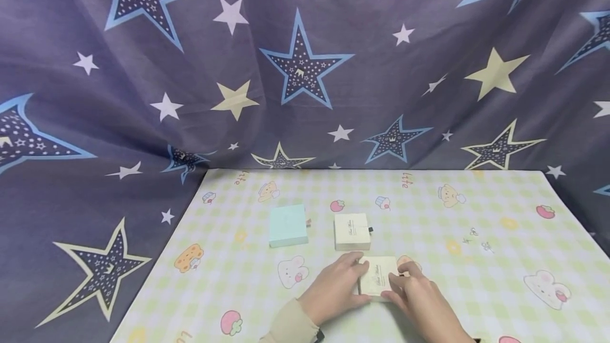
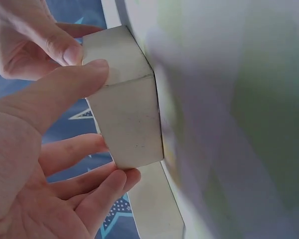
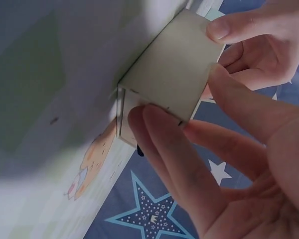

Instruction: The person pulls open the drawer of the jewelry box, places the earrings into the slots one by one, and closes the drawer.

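A small cream gift box (image 1: 378,274) with dark lettering on its lid lies on the table between both hands. My left hand (image 1: 333,286) grips its left end, with the thumb on the near side wall and the other fingers around the far side. From the right, my right hand (image 1: 423,300) holds the opposite end. In the right wrist view its fingertips (image 3: 152,117) press against the end face, where a black pull tab (image 3: 140,151) sticks out below, and the thumb rests along the box's upper edge. The box looks closed, its inside hidden.
Just behind stands a second cream box (image 1: 351,231) with a black tab. Left of that lies a mint-green box (image 1: 288,225) with a brownish tab. Several small silvery pieces (image 1: 486,246) lie to the right on the checked tablecloth (image 1: 190,300). A star-patterned curtain (image 1: 305,136) hangs behind the table.
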`<action>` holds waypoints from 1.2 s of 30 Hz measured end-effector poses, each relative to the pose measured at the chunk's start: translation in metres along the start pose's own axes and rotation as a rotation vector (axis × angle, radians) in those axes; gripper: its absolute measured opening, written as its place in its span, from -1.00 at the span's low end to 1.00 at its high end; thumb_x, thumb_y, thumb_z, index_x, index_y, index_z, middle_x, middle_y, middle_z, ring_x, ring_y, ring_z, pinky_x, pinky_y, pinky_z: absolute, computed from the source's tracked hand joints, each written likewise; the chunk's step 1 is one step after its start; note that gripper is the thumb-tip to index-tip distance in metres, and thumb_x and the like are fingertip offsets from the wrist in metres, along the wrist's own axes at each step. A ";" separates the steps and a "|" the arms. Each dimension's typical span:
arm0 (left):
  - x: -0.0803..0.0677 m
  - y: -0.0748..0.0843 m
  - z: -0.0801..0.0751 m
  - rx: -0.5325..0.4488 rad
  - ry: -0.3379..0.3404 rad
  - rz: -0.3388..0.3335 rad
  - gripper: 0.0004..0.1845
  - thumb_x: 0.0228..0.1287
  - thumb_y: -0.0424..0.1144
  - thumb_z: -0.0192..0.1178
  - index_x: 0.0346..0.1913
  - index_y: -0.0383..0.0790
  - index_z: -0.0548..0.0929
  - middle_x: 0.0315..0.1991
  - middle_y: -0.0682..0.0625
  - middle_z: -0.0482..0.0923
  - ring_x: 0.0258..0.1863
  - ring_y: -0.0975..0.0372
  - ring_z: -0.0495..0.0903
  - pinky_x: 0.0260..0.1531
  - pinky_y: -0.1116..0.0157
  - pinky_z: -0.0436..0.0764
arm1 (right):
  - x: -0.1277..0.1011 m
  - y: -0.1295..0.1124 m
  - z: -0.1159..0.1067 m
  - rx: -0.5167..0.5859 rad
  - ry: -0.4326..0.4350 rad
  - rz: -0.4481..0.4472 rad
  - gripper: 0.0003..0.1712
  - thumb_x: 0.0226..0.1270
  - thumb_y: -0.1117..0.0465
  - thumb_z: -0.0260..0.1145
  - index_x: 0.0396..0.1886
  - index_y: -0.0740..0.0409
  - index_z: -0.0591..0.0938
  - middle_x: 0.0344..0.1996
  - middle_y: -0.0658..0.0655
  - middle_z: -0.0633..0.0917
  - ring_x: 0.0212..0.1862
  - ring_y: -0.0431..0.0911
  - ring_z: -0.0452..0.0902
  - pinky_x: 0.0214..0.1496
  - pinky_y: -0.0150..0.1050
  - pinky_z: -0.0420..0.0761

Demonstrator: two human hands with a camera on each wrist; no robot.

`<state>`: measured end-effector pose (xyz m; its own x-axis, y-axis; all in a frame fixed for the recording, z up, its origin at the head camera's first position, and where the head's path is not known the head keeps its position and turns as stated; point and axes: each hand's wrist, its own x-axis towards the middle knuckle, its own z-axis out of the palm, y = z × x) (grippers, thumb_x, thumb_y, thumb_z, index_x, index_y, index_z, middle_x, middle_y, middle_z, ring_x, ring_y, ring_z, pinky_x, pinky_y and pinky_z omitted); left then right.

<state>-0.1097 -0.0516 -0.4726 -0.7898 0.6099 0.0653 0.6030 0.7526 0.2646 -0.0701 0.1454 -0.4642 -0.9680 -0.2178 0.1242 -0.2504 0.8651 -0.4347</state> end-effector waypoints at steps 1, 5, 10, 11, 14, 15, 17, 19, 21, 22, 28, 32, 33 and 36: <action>-0.001 -0.001 0.000 -0.004 -0.001 -0.003 -0.32 0.10 0.09 0.43 0.26 -0.17 0.59 0.34 -0.09 0.45 0.33 0.15 0.44 0.24 0.26 0.54 | 0.000 -0.001 0.001 0.000 0.000 0.001 -0.65 0.03 0.16 0.54 -0.20 0.27 0.75 -0.03 0.29 0.61 -0.39 -0.09 0.67 -0.25 -0.20 0.75; -0.002 -0.004 0.002 -0.011 0.007 -0.002 -0.31 0.10 0.09 0.43 0.26 -0.18 0.58 0.34 -0.10 0.45 0.32 0.14 0.45 0.23 0.25 0.55 | 0.002 -0.001 0.001 0.016 0.000 -0.006 -0.63 0.03 0.16 0.55 -0.18 0.26 0.75 -0.06 0.20 0.60 -0.41 -0.19 0.62 -0.23 -0.22 0.75; -0.004 -0.004 0.004 -0.006 0.024 0.003 -0.31 0.10 0.11 0.43 0.25 -0.16 0.59 0.33 -0.11 0.46 0.30 0.14 0.47 0.20 0.26 0.57 | 0.005 0.011 -0.007 0.102 -0.007 0.005 -0.67 0.10 0.13 0.53 -0.14 0.14 0.76 -0.16 0.01 0.68 -0.42 -0.36 0.55 -0.27 -0.40 0.70; -0.004 -0.004 0.004 -0.007 0.025 0.001 -0.31 0.10 0.11 0.42 0.25 -0.16 0.59 0.33 -0.11 0.46 0.30 0.14 0.47 0.20 0.26 0.58 | 0.006 0.015 -0.009 0.120 -0.006 0.017 -0.67 0.12 0.13 0.52 -0.12 0.12 0.76 -0.19 -0.01 0.70 -0.42 -0.37 0.56 -0.28 -0.42 0.69; -0.005 -0.003 0.003 -0.007 0.029 -0.006 -0.30 0.10 0.12 0.43 0.26 -0.15 0.58 0.33 -0.11 0.45 0.31 0.14 0.46 0.21 0.26 0.57 | 0.010 0.029 -0.017 0.192 -0.018 0.037 -0.66 0.19 0.15 0.47 -0.03 0.13 0.73 -0.22 -0.01 0.75 -0.35 -0.30 0.65 -0.28 -0.41 0.69; -0.004 -0.002 0.002 -0.004 0.032 -0.006 -0.30 0.09 0.12 0.43 0.27 -0.14 0.57 0.34 -0.11 0.44 0.32 0.14 0.45 0.22 0.26 0.56 | 0.011 0.033 -0.019 0.213 -0.037 0.043 -0.64 0.21 0.16 0.45 0.01 0.15 0.72 -0.22 0.00 0.75 -0.33 -0.27 0.67 -0.27 -0.40 0.70; -0.003 -0.001 0.002 0.007 0.039 0.000 -0.27 0.09 0.14 0.42 0.28 -0.15 0.54 0.35 -0.11 0.42 0.33 0.15 0.43 0.25 0.27 0.53 | 0.014 0.043 -0.022 0.255 -0.083 0.023 -0.59 0.25 0.18 0.42 0.07 0.24 0.68 -0.23 0.02 0.76 -0.31 -0.24 0.68 -0.27 -0.38 0.70; -0.002 0.000 0.003 0.029 0.043 0.013 -0.24 0.10 0.17 0.40 0.31 -0.15 0.52 0.36 -0.10 0.40 0.34 0.15 0.42 0.29 0.28 0.49 | 0.016 0.052 -0.024 0.299 -0.147 0.000 -0.56 0.29 0.18 0.39 0.09 0.32 0.65 -0.23 0.03 0.77 -0.30 -0.25 0.68 -0.27 -0.38 0.69; 0.000 0.001 0.002 0.039 0.038 0.026 -0.21 0.11 0.21 0.37 0.33 -0.16 0.49 0.38 -0.09 0.39 0.35 0.16 0.40 0.32 0.28 0.46 | 0.019 0.059 -0.023 0.336 -0.211 -0.017 -0.54 0.29 0.16 0.38 0.09 0.37 0.63 -0.24 0.04 0.77 -0.30 -0.29 0.66 -0.28 -0.39 0.67; 0.000 0.002 0.002 0.043 0.035 0.029 -0.20 0.12 0.23 0.36 0.33 -0.16 0.48 0.38 -0.09 0.38 0.35 0.16 0.40 0.32 0.28 0.45 | 0.020 0.062 -0.023 0.351 -0.235 -0.032 -0.54 0.29 0.16 0.38 0.08 0.40 0.63 -0.23 0.07 0.78 -0.30 -0.31 0.66 -0.27 -0.38 0.68; 0.002 0.006 0.001 0.063 0.026 0.039 -0.18 0.14 0.26 0.33 0.36 -0.14 0.45 0.38 -0.05 0.38 0.37 0.17 0.37 0.36 0.25 0.41 | 0.029 0.068 -0.016 0.433 -0.331 -0.128 -0.67 0.34 0.19 0.33 -0.01 0.31 0.68 -0.12 0.16 0.76 -0.28 -0.32 0.67 -0.16 -0.20 0.74; 0.005 0.006 0.004 0.084 0.036 0.048 -0.17 0.12 0.27 0.33 0.36 -0.13 0.44 0.35 -0.02 0.39 0.37 0.18 0.36 0.38 0.27 0.38 | 0.034 0.067 -0.011 0.428 -0.360 -0.133 -0.82 0.34 0.18 0.32 -0.15 0.11 0.75 -0.35 -0.08 0.74 -0.38 -0.35 0.58 -0.14 -0.25 0.70; 0.005 0.005 0.005 0.087 0.039 0.049 -0.17 0.12 0.27 0.34 0.36 -0.13 0.44 0.35 -0.02 0.39 0.37 0.19 0.36 0.38 0.28 0.38 | 0.035 0.067 -0.010 0.423 -0.364 -0.126 -0.85 0.34 0.19 0.32 -0.19 0.08 0.76 -0.42 -0.12 0.72 -0.41 -0.36 0.56 -0.15 -0.30 0.68; 0.007 0.004 0.006 0.078 0.049 0.052 -0.15 0.09 0.28 0.35 0.35 -0.13 0.44 0.33 -0.01 0.40 0.35 0.20 0.37 0.37 0.29 0.39 | 0.038 0.066 -0.009 0.430 -0.379 -0.118 -0.89 0.35 0.23 0.30 -0.31 0.04 0.75 -0.56 -0.16 0.65 -0.48 -0.34 0.52 -0.23 -0.40 0.62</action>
<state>-0.1120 -0.0429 -0.4764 -0.7605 0.6372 0.1248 0.6488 0.7384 0.1840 -0.1231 0.1981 -0.4800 -0.8503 -0.5168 -0.0997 -0.2632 0.5814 -0.7699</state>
